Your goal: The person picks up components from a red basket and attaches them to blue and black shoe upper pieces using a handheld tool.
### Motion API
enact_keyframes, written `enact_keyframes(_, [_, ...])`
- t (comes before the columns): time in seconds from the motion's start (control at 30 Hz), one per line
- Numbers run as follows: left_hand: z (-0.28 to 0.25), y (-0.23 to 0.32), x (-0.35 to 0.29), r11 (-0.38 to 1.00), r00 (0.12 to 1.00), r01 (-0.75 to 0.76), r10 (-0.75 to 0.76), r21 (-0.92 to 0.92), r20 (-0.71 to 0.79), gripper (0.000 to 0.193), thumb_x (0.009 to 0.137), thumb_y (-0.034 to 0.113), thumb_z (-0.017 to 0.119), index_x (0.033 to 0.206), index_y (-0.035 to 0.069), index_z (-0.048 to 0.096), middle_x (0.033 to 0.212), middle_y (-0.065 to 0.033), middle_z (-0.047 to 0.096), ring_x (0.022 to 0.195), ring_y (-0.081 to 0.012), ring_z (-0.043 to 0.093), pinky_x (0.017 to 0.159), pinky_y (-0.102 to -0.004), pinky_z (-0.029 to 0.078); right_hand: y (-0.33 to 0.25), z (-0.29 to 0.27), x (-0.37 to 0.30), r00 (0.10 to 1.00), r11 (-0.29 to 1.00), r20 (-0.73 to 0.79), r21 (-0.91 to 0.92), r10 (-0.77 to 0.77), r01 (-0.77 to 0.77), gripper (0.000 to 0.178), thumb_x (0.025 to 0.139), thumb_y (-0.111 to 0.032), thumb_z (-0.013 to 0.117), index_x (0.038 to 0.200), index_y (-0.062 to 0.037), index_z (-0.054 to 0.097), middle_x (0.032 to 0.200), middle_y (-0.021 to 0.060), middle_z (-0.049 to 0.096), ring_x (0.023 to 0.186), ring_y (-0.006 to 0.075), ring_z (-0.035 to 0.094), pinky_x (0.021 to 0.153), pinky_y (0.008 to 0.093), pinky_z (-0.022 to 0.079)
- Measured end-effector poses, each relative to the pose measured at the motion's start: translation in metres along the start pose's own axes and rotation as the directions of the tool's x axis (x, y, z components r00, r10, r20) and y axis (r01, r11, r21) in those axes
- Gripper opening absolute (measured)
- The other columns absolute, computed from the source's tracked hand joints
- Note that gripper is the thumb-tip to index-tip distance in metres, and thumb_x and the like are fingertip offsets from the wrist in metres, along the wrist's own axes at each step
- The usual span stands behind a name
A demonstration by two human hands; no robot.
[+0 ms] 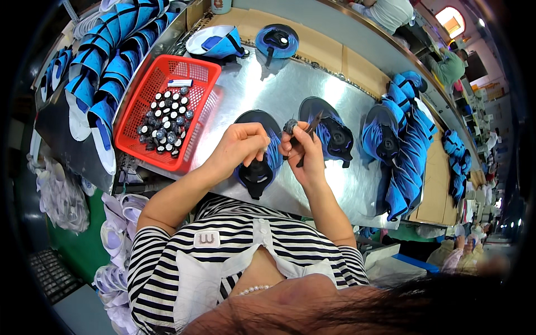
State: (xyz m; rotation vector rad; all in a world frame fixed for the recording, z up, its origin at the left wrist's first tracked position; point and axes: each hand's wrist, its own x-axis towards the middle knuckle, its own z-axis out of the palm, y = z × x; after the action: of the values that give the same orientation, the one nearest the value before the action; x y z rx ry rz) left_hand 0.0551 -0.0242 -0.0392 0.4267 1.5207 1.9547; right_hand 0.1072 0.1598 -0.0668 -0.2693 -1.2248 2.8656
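My left hand (239,149) is raised over a blue-and-black shoe upper (261,176), thumb and fingertips pinched together. Whatever is between those fingertips is too small to make out. Just to its right, my right hand (306,152) grips a small dark round lacing dial (290,126) between thumb and fingers. The same hand also holds dark thread snips (314,124), their pointed tip upward. Another blue-and-black upper (326,131), with a round black fitting, lies flat behind the right hand.
A red perforated basket (213,71) with several black-and-white dials (167,120) stands at left. Stacked blue uppers (410,173) lie on the right of the metal table (229,95). More blue uppers (100,61) line the far left. Two others (277,40) sit at the back.
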Motion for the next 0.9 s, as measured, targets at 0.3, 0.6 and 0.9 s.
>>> enact_keyframes(0.3, [0.0,-0.01,-0.005,0.75,0.962,-0.147,0.26,0.644,-0.083,0.017,0.091,0.024,0.061,0.093,0.009,0.067,0.059,-0.0063,0.06,0.049,-0.0181,0.056,0.051,-0.0302,0.042,0.007,0.008,-0.005,0.994,0.967,-0.047,-0.238,-0.104,0.09,0.012,0.093,-0.011,0.059,0.1,-0.0028,0.054,0.081,0.0106,0.063,0.066,0.0145,0.057,0.06,0.0261,0.044])
enact_keyframes(0.6, [0.002,-0.013,-0.002,0.025,0.761,-0.338,0.595,0.941,0.258,0.013,0.078,0.015,0.065,0.068,0.009,0.06,0.054,-0.0045,0.053,0.053,-0.022,0.055,0.057,-0.0351,0.039,0.009,0.01,-0.002,0.996,0.983,-0.043,-0.174,-0.074,0.065,0.011,0.092,-0.01,0.06,0.098,-0.0033,0.054,0.076,0.0083,0.061,0.063,0.0135,0.055,0.059,0.0274,0.043])
enact_keyframes(0.9, [0.006,-0.015,-0.001,0.004,0.773,-0.301,0.587,0.953,0.242,0.015,0.08,0.015,0.064,0.068,0.009,0.056,0.053,-0.007,0.052,0.052,-0.0252,0.055,0.055,-0.0383,0.039,0.009,0.013,-0.003,0.987,0.793,-0.014,-0.598,-0.158,0.118,0.012,0.089,-0.006,0.062,0.096,-0.0029,0.053,0.073,0.0055,0.06,0.061,0.0105,0.053,0.058,0.0244,0.041])
